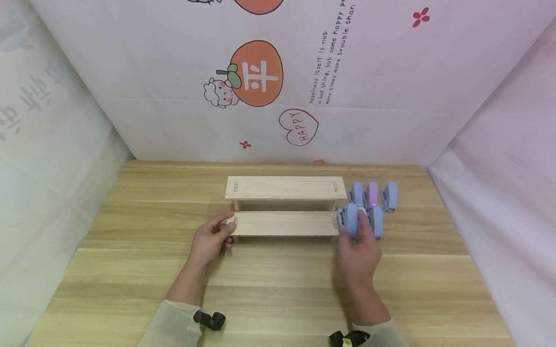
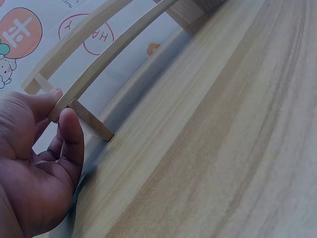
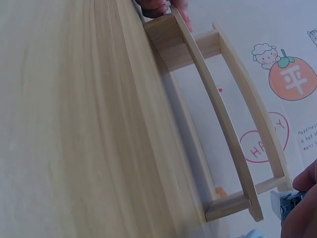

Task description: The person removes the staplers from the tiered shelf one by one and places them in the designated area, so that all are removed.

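Note:
A two-step wooden shelf (image 1: 284, 224) of pale wood stands on the table, its rear step (image 1: 284, 189) higher than the front one. With thumb and fingers my left hand (image 1: 209, 241) pinches the front step's left end; the left wrist view shows that grip around the board (image 2: 94, 69). My right hand (image 1: 359, 254) holds a small blue stapler (image 1: 350, 219) beside the front step's right end. Only part of that stapler (image 3: 281, 204) shows in the right wrist view. Whether it touches the shelf, I cannot tell.
Right of the shelf stand more small staplers: a purple one (image 1: 372, 194), a blue one (image 1: 390, 196) at the far right, another blue one (image 1: 376, 221) nearer, and others partly hidden. A printed white cloth (image 1: 358, 136) hangs behind the wooden table (image 1: 270, 291).

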`<state>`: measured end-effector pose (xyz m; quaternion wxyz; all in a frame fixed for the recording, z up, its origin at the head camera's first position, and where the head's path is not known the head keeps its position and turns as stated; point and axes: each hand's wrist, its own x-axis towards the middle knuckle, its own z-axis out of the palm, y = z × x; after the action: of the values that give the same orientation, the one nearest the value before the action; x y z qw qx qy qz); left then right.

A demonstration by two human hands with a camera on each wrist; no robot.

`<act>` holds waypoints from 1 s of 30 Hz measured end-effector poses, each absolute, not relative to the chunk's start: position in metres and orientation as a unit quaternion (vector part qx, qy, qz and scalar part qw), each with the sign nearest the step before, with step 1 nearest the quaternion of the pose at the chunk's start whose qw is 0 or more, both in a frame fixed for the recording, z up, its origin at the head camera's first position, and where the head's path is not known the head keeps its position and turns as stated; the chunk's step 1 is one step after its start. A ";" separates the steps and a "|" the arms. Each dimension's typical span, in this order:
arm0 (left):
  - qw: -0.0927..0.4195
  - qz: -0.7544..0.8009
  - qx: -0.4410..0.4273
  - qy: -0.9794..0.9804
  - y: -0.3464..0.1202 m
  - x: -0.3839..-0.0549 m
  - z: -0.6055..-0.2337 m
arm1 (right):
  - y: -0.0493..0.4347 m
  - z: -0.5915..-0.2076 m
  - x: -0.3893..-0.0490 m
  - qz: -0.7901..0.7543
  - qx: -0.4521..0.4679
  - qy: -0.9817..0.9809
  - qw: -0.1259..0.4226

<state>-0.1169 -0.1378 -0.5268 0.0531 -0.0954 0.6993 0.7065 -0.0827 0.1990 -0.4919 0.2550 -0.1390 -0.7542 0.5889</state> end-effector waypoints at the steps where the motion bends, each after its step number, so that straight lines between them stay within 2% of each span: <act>1: 0.052 0.706 -0.096 0.700 -0.138 -0.117 -0.527 | 0.200 -0.492 -0.083 0.589 -0.141 -0.754 0.255; 16: 0.048 0.687 -0.098 0.718 -0.137 -0.116 -0.527 | 0.215 -0.496 -0.081 0.604 -0.150 -0.739 0.258; 30: 0.049 0.694 -0.093 0.713 -0.137 -0.115 -0.527 | 0.234 -0.488 -0.082 0.630 -0.190 -0.714 0.240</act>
<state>-0.1150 -0.1368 -0.5270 0.0487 -0.0933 0.7126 0.6936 -0.0821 0.2337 -0.4877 0.2397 -0.1898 -0.7143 0.6296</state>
